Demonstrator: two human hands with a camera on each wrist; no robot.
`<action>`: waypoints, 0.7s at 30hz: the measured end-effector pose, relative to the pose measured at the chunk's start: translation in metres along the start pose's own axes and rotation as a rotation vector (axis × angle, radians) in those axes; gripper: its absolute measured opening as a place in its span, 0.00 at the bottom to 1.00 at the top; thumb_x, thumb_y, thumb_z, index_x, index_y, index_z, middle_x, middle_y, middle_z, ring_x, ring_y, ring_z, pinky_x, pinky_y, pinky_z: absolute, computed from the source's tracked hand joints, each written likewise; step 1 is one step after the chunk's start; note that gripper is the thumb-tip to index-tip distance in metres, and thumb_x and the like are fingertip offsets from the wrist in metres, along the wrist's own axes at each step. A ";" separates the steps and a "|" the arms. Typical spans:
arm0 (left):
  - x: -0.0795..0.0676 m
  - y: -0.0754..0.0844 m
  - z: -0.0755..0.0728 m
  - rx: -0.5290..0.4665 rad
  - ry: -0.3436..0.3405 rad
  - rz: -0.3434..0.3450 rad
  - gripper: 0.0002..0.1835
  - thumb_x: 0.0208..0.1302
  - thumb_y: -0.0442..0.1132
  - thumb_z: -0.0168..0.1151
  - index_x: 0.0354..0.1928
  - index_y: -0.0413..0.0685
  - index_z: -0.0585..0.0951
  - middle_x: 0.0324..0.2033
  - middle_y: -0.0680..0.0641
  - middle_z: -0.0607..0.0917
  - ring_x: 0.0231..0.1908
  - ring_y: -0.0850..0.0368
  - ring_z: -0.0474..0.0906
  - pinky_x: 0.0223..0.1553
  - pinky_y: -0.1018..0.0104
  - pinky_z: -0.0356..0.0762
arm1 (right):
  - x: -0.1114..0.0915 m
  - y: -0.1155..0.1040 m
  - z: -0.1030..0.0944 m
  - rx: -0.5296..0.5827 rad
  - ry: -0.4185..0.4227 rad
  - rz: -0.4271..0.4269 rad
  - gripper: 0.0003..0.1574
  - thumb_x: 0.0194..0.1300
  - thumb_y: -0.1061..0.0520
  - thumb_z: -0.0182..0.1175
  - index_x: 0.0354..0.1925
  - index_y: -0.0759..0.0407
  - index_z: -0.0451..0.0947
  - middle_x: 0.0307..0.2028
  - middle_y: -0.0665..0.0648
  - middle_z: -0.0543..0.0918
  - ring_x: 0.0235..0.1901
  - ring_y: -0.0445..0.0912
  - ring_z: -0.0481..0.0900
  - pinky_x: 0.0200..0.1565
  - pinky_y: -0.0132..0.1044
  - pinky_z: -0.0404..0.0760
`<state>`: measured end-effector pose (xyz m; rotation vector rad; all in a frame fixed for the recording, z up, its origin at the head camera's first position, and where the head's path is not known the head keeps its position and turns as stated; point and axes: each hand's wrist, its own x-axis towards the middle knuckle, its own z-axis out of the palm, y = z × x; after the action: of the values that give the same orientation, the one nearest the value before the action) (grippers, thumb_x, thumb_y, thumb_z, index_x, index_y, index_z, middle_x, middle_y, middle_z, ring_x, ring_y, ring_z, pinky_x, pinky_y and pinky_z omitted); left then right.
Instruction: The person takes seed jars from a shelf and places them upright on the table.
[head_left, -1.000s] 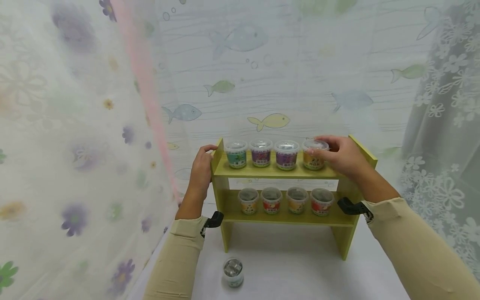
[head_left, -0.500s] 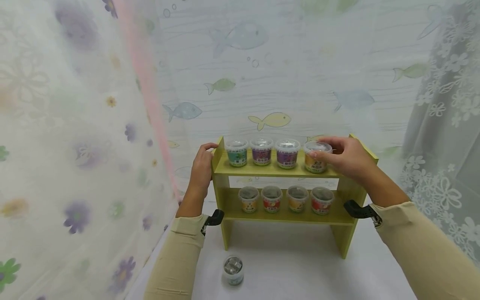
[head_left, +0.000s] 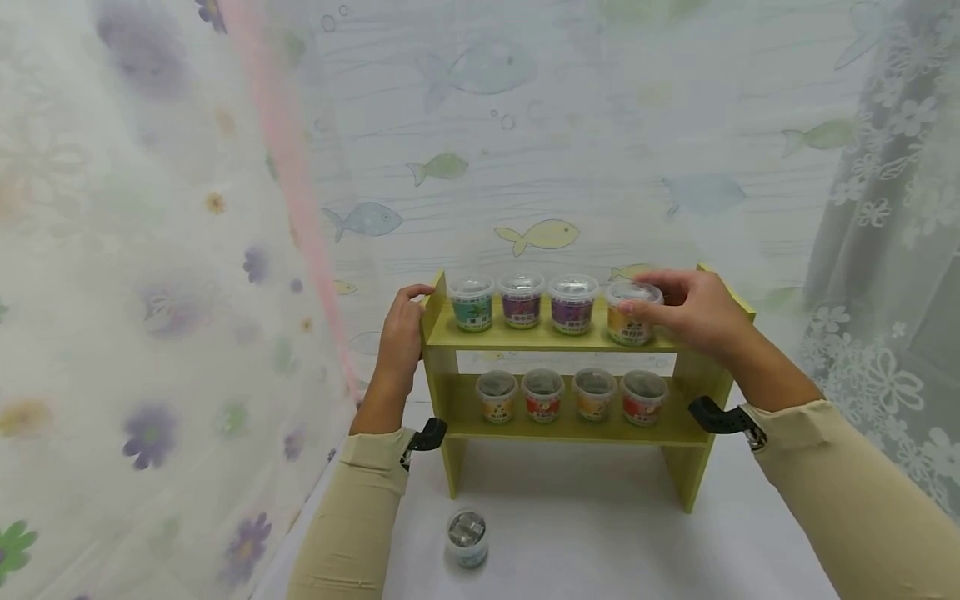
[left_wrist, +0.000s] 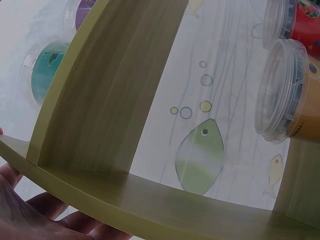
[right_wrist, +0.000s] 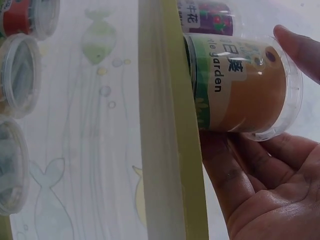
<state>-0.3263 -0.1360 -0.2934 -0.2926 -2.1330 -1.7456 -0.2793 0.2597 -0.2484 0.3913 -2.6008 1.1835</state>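
My right hand [head_left: 701, 312] holds a small clear-lidded cup [head_left: 630, 325] with an orange label at the right end of the upper board of a yellow-green wooden shelf [head_left: 517, 340]. In the right wrist view the thumb lies by the lid, fingers bend under the cup, and its base is at the board's edge. Left of it stand two purple-labelled cups [head_left: 572, 312] and one teal-labelled cup [head_left: 472, 312]. My left hand [head_left: 402, 333] grips the shelf's left side panel; in the left wrist view its fingers lie along the outer face, partly hidden.
Several cups with orange and red labels [head_left: 542, 407] line the lower board. One more lidded cup [head_left: 469, 557] stands on the white table surface [head_left: 600, 542] at front left. Patterned curtains [head_left: 630, 150] hang close behind and on both sides.
The orange-labelled cup has shifted slightly right and toward me with my right hand; that forearm has swung a little right. My left hand has stayed on the panel.
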 end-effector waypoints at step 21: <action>0.002 -0.004 0.000 0.004 0.005 0.007 0.23 0.75 0.50 0.37 0.65 0.61 0.74 0.50 0.41 0.78 0.40 0.47 0.75 0.36 0.55 0.78 | -0.035 -0.007 0.008 0.097 0.041 -0.053 0.36 0.63 0.42 0.73 0.65 0.52 0.80 0.54 0.59 0.87 0.44 0.33 0.85 0.41 0.26 0.83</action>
<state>-0.3291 -0.1372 -0.2960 -0.2937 -2.1286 -1.7366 -0.2449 0.2534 -0.2607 0.4480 -2.4895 1.2889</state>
